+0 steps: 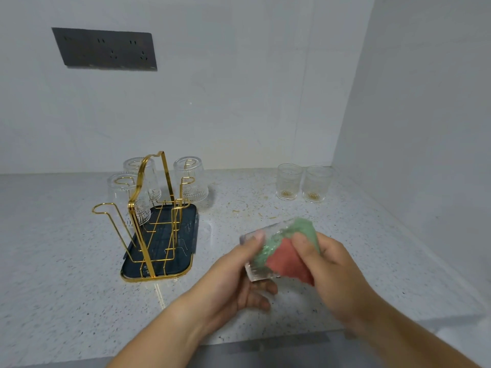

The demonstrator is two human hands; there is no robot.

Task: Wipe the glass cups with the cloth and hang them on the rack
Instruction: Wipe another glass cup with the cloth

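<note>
My left hand [233, 277] grips a clear ribbed glass cup [256, 269] lying on its side above the counter. My right hand [332, 272] pinches a green and red cloth [287, 251] that is stuffed into and over the cup. A gold wire rack [151, 208] on a dark tray [183, 261] stands to the left. Three glass cups hang upside down on it: one at the front left [125, 192], one behind it [148, 168], one at the back right [191, 179]. Two upright cups stand by the far right wall, the left one [288, 181] beside the right one [317, 184].
A speckled stone counter [66, 261] runs to a wall at the back and another on the right. A dark socket panel [106, 49] is mounted on the back wall. The counter's front edge [265, 343] lies just below my forearms.
</note>
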